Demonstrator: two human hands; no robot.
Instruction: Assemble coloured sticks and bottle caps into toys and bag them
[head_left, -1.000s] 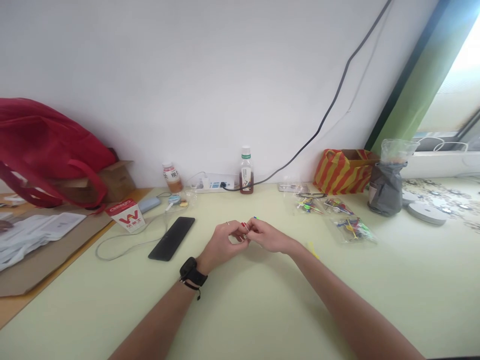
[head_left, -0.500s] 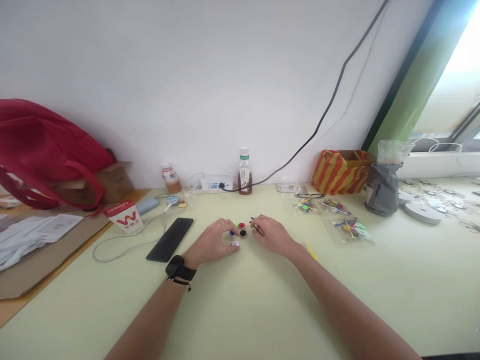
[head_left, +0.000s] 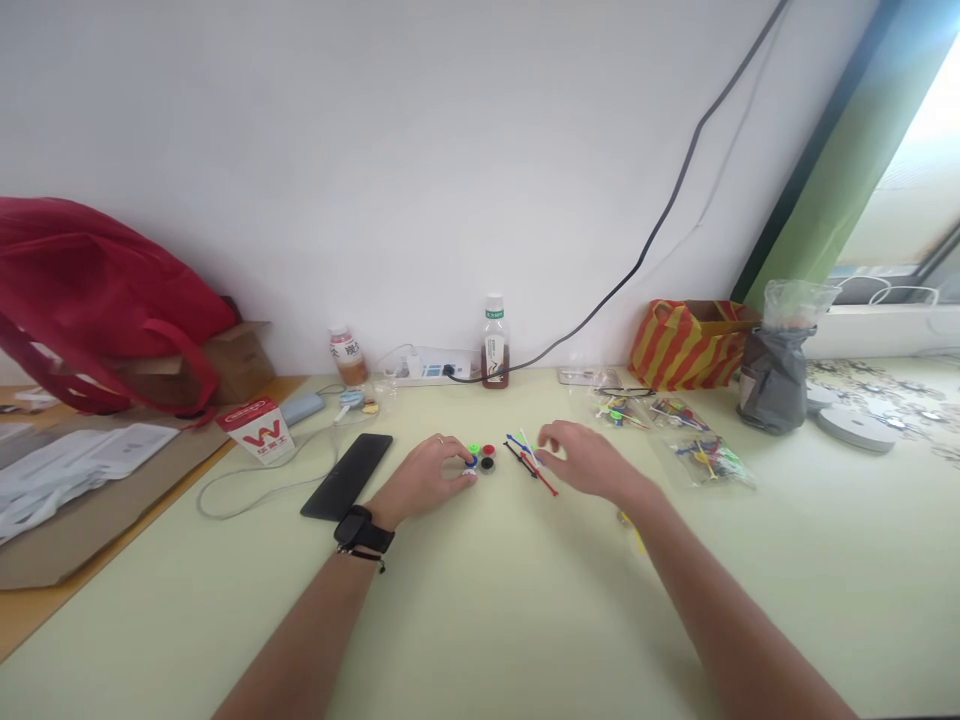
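Observation:
My left hand (head_left: 431,477) is closed in a pinch around a blue round piece (head_left: 471,461) and a white round piece (head_left: 470,471), both resting on the table. Just beyond them stand a green round piece (head_left: 474,449), a red round piece (head_left: 489,450) and a black round piece (head_left: 487,464), close together. To their right lies a loose fan of thin plastic sticks, among them a red stick (head_left: 546,482) and a blue stick (head_left: 517,441). My right hand (head_left: 585,458) is beside the sticks' right side, fingers curved, with a gap between thumb and forefinger.
A black phone (head_left: 347,477) and a cable lie left of my left hand. Bagged plastic parts (head_left: 705,458) lie to the right. A yellow piece (head_left: 640,541) is by my right forearm. A brown-liquid bottle (head_left: 495,345) and power strip (head_left: 427,369) stand along the wall.
My right hand has let go of the sticks, now spread on the table, and moved right. The white round piece has shifted toward the blue one, with my left fingers closing around them.

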